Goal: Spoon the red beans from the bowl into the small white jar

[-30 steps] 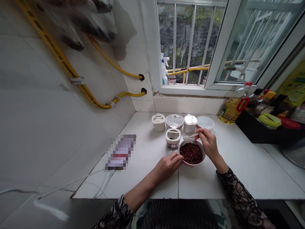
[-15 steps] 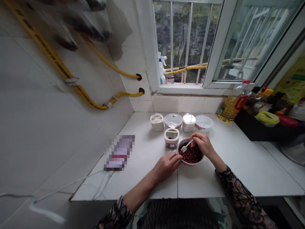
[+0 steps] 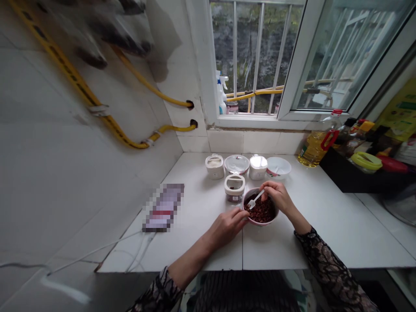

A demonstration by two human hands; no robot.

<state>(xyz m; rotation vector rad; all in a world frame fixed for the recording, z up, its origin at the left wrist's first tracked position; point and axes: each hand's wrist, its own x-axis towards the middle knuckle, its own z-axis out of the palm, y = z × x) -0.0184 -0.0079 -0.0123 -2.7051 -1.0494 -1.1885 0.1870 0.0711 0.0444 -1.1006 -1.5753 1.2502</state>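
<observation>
A bowl full of dark red, flaky bits, perhaps dried chili, stands on the white counter. My left hand grips its left rim, with the thumb and fingers closed on the edge. Above the bowl, my right hand pinches the handle of a small white plastic spoon. The spoon slants down to the left, its head at the surface of the red bits. Just behind the bowl's left side sits a clear jar with a white-rimmed lid and some dark contents.
Behind stand two white-lidded containers, a covered bowl and a white bowl. An oil bottle and a dark rack of condiments are at right. A blurred-out device with a cable lies left.
The spoon's head has shifted very slightly to the right over the red bits. Both hands keep their hold, and the bowl stays in place.
</observation>
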